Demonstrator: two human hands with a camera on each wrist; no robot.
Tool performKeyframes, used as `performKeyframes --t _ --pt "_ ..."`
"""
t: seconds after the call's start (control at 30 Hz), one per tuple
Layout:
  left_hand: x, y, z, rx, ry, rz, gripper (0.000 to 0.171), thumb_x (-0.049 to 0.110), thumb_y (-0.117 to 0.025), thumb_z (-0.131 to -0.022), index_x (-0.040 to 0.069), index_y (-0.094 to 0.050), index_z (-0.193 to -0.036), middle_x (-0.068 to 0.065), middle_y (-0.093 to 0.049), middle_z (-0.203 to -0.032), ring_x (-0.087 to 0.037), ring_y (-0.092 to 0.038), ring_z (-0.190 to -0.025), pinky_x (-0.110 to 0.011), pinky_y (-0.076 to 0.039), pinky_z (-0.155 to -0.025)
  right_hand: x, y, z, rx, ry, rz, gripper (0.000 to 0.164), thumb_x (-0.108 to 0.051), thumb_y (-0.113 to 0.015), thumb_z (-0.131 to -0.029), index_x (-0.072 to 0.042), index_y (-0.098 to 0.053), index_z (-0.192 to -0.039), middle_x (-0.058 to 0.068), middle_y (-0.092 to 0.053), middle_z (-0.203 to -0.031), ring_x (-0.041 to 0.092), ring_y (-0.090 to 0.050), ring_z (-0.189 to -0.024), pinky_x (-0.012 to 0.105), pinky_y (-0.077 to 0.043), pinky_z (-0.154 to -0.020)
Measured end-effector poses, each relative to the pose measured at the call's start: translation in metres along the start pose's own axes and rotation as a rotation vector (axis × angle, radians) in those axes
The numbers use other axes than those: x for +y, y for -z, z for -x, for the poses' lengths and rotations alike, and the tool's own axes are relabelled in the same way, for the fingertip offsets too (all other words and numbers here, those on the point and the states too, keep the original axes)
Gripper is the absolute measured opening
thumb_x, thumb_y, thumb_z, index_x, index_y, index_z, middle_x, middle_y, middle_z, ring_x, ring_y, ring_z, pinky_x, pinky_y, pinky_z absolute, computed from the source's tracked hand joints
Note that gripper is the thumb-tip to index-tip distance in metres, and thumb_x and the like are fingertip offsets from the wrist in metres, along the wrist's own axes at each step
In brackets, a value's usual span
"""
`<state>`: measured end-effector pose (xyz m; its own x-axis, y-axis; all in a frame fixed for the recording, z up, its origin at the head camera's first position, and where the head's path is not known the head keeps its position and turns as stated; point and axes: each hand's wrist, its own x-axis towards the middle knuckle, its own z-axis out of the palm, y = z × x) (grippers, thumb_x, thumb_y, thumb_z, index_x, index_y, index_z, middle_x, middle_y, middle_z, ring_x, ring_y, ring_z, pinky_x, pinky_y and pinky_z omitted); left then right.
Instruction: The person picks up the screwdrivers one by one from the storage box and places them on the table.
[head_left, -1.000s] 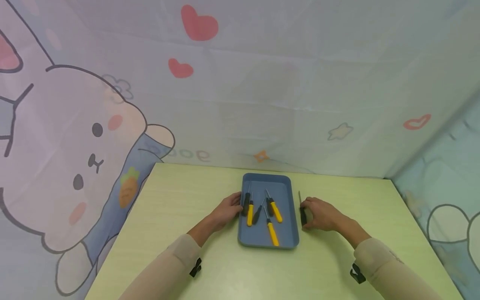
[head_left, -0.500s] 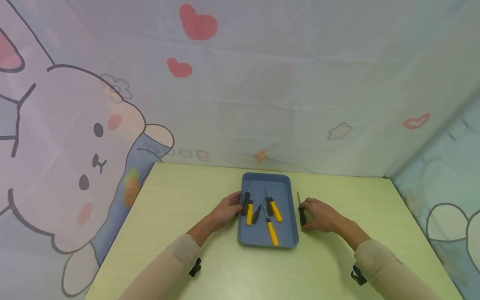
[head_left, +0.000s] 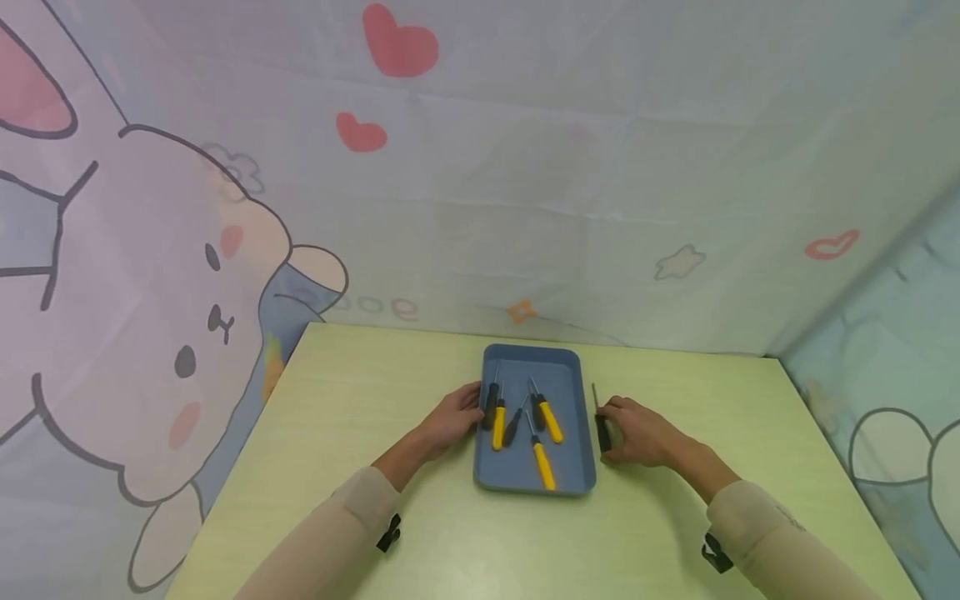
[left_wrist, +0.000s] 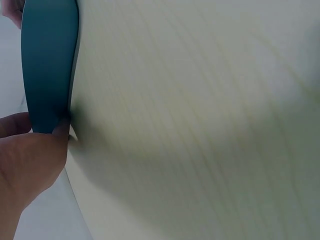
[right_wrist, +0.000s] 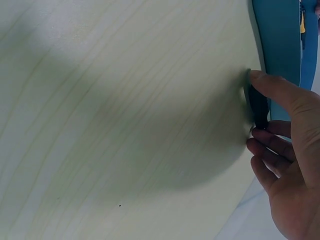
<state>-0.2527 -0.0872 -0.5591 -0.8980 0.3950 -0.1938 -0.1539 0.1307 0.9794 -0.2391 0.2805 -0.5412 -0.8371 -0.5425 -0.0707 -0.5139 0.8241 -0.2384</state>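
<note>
A blue rectangular tray (head_left: 534, 483) lies on the table and holds several screwdrivers, some with yellow-and-black handles (head_left: 543, 465), others with black ones (head_left: 513, 429). My left hand (head_left: 452, 418) grips the tray's left side; in the left wrist view its thumb and fingers lie on either side of the tray wall (left_wrist: 50, 65). Just outside the right wall, my right hand (head_left: 637, 431) holds a black-handled screwdriver (head_left: 603, 434) between thumb and fingers, shaft pointing away from me. Seen from the right wrist, the thumb is at one end of the handle (right_wrist: 258, 107) and fingers at the other.
The pale wooden table (head_left: 375, 367) ends at a printed cloth backdrop (head_left: 480, 208) behind and at both sides. A large rabbit print (head_left: 150, 317) covers the left part. Dark straps (head_left: 716, 550) hang by the sleeves.
The screwdriver in my right hand has shifted very slightly left, its shaft tilting a little toward the tray. The left hand keeps its grip. The rabbit print on the cloth has slid rightward.
</note>
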Motion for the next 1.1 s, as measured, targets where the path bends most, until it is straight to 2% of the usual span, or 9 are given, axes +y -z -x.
performKeyframes --t 0.27,0.53,0.87,1.1 --pt "-0.003 0.0 -0.001 -0.003 0.004 -0.008 0.063 -0.002 -0.045 -0.107 -0.004 -0.022 -0.166 -0.024 -0.028 -0.17 -0.037 -0.026 -0.159 -0.051 -0.027 -0.128 0.0 -0.001 0.002 0.0 -0.003 0.005 0.077 -0.034 -0.094 -0.077 0.005 -0.064 -0.136 0.019 -0.063 -0.132 0.039 -0.061 -0.123 0.054 -0.054 -0.104" --pt "-0.001 0.0 0.001 -0.002 0.005 -0.011 0.063 -0.002 -0.045 -0.107 -0.004 -0.022 -0.166 -0.023 -0.027 -0.171 -0.037 -0.025 -0.159 -0.05 -0.027 -0.128 -0.001 0.007 0.001 0.021 0.042 0.061 0.078 -0.036 -0.093 -0.078 0.006 -0.062 -0.137 0.019 -0.063 -0.128 0.038 -0.062 -0.118 0.053 -0.057 -0.098" --pt "0.001 0.0 0.004 -0.004 -0.001 -0.005 0.063 -0.003 -0.045 -0.107 -0.005 -0.021 -0.166 -0.025 -0.027 -0.17 -0.038 -0.025 -0.159 -0.051 -0.026 -0.128 -0.008 0.022 -0.008 0.005 0.012 0.074 0.079 -0.037 -0.088 -0.085 0.005 -0.058 -0.144 0.024 -0.058 -0.141 0.042 -0.057 -0.13 0.056 -0.054 -0.103" --pt "0.001 0.0 0.002 -0.007 -0.009 -0.005 0.065 -0.002 -0.046 -0.105 -0.006 -0.022 -0.165 -0.025 -0.027 -0.171 -0.038 -0.025 -0.159 -0.05 -0.026 -0.128 -0.016 0.029 -0.011 0.025 0.024 0.08 0.074 -0.036 -0.087 -0.088 0.004 -0.059 -0.143 0.024 -0.059 -0.14 0.041 -0.058 -0.129 0.056 -0.055 -0.101"
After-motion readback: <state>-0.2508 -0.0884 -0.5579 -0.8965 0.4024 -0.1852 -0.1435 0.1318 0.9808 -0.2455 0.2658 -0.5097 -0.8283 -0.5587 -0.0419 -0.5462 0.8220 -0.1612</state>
